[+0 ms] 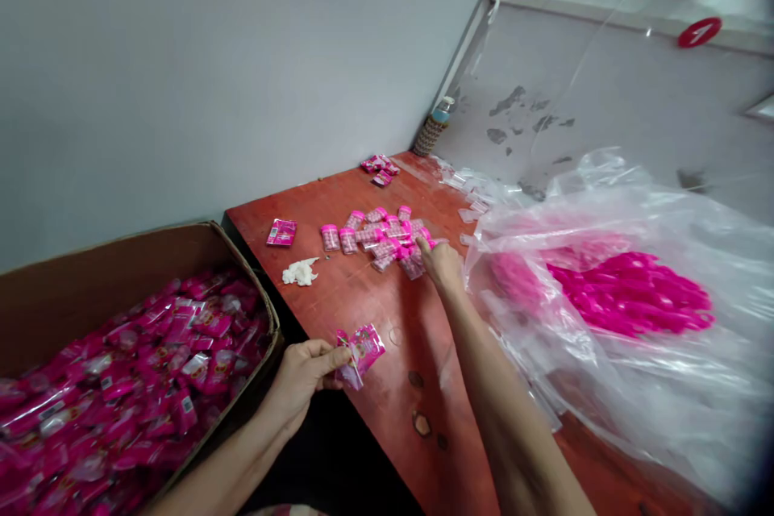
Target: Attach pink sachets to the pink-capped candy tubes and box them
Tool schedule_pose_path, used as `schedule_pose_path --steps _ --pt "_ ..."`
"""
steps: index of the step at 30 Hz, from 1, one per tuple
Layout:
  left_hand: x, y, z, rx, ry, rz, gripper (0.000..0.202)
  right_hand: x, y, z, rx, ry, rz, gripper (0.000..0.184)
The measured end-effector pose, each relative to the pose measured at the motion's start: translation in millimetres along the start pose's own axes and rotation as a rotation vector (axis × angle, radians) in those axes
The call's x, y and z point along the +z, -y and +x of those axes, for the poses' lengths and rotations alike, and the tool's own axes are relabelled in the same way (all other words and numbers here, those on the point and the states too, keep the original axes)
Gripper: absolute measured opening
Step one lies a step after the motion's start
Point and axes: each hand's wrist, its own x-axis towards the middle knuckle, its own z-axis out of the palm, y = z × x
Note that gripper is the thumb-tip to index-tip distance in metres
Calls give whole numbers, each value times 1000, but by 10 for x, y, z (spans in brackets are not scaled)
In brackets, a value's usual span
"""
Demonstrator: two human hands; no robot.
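My left hand point(303, 379) pinches a small pink printed packet point(366, 348) over the near edge of the red table point(405, 387). A thin pale strip shows beside my thumb, too small to make out. My right hand point(443, 264) reaches to the right side of a cluster of small clear jars point(378, 235) with pink lids and pale pink contents. Its thumb and fingers close around one jar's pink lid, partly hidden by the hand. Several jars lie on their sides, and a few stand upright at the left of the cluster.
A cardboard box point(245, 254) full of pink packets stands at the left. A crumpled white tissue point(300, 272) and a flat pink packet point(281, 232) lie near the table's left edge. At the right, a clear plastic bag point(610, 193) holds bright pink pieces point(629, 290). A bottle point(430, 129) stands in the far corner.
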Motion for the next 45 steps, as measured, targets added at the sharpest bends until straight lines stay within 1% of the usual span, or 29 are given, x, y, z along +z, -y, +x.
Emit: schedule_pose_path --steps 2,5,7,9,11,13,14,15,16,17,18,20,22,24,26,29,31,33,35,36,39,42,44,45 --pt "-50 -22 18 -3 -33 -76 23 62 49 104 26 -6 -58 53" --pt "-85 -56 58 -13 -54 -207 20 68 52 127 28 -3 -88 50" --pt "-69 -80 84 -34 -58 -297 16 7 3 56 -4 12 -72 39" --pt "-29 -98 111 -49 -55 -383 10 -76 -79 -101 -48 45 -30 29" --pt "21 -106 143 -57 -58 -451 6 -150 -177 -369 -80 87 33 27" --pt "73 -103 177 -65 -83 -506 4 -196 -270 -757 -95 155 136 30" --pt "100 -97 191 -75 -98 -527 5 -207 -309 -989 -106 200 224 31" --pt "129 -89 202 -83 -112 -545 6 -209 -341 -1235 -96 290 448 31" --pt "159 -78 209 -91 -121 -562 7 -203 -365 -1483 -59 367 616 31" --pt "191 -64 211 -98 -123 -574 7 -187 -382 -1722 -15 455 728 31" --pt "225 -48 209 -100 -116 -582 7 -164 -391 -1939 31 508 803 31" --pt "297 -13 190 -99 -87 -587 8 -101 -395 -2275 74 553 880 30" --pt "374 22 155 -99 -47 -586 10 -39 -392 -2465 80 541 905 30" --pt "449 53 104 -105 -14 -578 10 4 -391 -2539 78 503 901 30" --pt "515 79 47 -106 30 -546 10 21 -393 -2551 80 467 894 31" --pt "578 107 -28 -56 101 -454 16 18 -406 -2540 71 432 916 32" --pt "588 112 -59 -1 139 -384 21 16 -430 -2532 65 452 960 30" --pt "579 104 -77 41 183 -322 25 22 -465 -2524 63 519 1019 30" --pt "560 93 -82 56 239 -273 27 36 -498 -2516 50 567 1049 29" --pt "551 90 -82 52 270 -253 28 45 -511 -2513 35 561 1041 28" --pt "530 106 -68 16 319 -187 28 80 -529 -2510 -35 464 933 26" --pt "517 130 -42 -4 303 -108 27 120 -538 -2510 -105 367 804 25" --pt "504 125 -28 -5 309 -63 28 141 -544 -2506 -117 338 763 24" --pt "497 114 -23 -10 330 -41 27 146 -547 -2502 -111 349 773 24"
